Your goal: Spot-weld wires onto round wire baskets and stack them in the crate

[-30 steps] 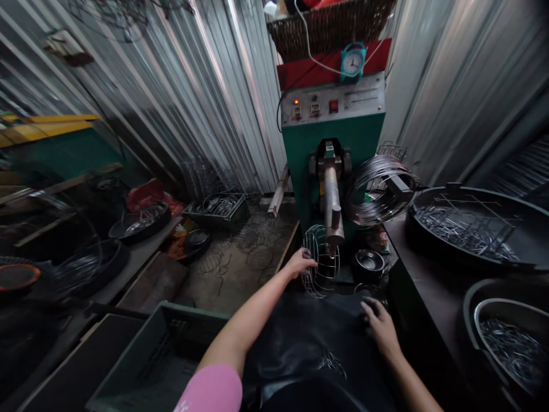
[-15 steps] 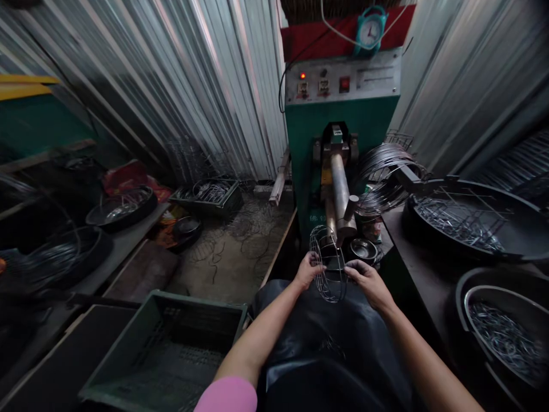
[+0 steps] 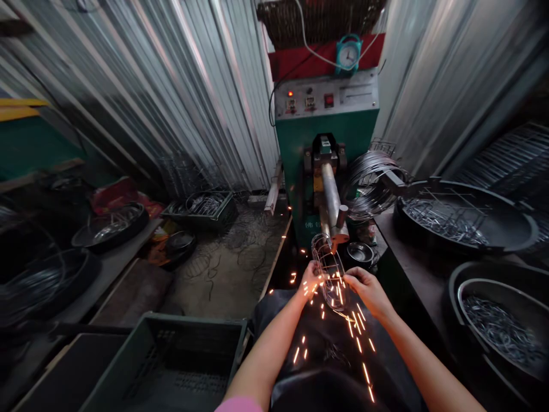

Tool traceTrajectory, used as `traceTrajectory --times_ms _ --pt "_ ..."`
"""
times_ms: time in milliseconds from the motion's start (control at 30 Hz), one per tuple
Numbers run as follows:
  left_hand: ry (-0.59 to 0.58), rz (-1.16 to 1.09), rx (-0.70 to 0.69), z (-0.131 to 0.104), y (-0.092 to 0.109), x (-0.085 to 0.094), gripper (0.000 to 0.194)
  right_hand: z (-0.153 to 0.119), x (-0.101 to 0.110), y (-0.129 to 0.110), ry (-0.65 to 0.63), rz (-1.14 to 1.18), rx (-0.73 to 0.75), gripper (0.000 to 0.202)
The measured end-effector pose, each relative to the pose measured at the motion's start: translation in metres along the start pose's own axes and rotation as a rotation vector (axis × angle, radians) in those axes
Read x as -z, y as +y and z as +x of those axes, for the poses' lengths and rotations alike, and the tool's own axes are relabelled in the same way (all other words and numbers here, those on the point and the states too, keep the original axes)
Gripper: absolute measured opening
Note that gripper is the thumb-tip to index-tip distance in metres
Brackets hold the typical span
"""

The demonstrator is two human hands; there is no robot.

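A round wire basket (image 3: 328, 258) is tipped on its side under the electrode tip of a spot welder (image 3: 333, 191). Its wires meet the tip at the end of the machine's metal arms. My left hand (image 3: 309, 282) grips the basket's left side, fingers closed round the wires. From the right, my right hand (image 3: 368, 290) pinches at the basket's edge with thumb and fingers; whether a separate small wire is in that pinch is too fine to tell. Orange sparks (image 3: 359, 326) fly out over both hands and down onto the dark apron (image 3: 317, 366) on my lap.
At right stand black pans (image 3: 532, 229) and a tub (image 3: 452, 312) with small wire parts. Wire rings (image 3: 373, 177) hang beside the welder, near a metal bowl (image 3: 359, 252). A green crate (image 3: 193, 321) sits at left; pans of wire parts (image 3: 115, 223) lie beyond.
Sparks have burst from the contact point; there were none before. The basket has come up against the electrode tip in both hands. The whole view has shifted slightly.
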State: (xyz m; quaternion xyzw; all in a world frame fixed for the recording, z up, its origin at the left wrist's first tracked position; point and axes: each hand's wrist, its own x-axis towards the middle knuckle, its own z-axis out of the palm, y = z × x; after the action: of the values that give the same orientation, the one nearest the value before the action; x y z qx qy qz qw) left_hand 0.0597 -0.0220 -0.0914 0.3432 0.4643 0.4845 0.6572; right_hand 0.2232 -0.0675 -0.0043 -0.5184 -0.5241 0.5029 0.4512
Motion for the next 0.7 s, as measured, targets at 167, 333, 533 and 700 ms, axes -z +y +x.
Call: traceTrajectory --times_ms 167,333,533,700 --pt "-0.043 -0.016 -0.061 -0.006 -0.003 0.001 0.05 -0.01 0.0 0.005 -0.029 0.108 -0.105 0.032" --pt "0.006 -0.021 -0.037 -0.005 -0.002 -0.004 0.045 0.005 -0.001 -0.006 -0.004 0.091 -0.09 0.031" --pt "0.035 -0.031 0.032 -0.002 0.005 -0.008 0.047 0.018 -0.001 -0.012 0.001 0.09 -0.098 0.035" --pt "0.054 -0.042 0.061 -0.01 0.004 -0.008 0.046 -0.008 0.012 0.002 -0.069 -0.029 -0.122 0.031"
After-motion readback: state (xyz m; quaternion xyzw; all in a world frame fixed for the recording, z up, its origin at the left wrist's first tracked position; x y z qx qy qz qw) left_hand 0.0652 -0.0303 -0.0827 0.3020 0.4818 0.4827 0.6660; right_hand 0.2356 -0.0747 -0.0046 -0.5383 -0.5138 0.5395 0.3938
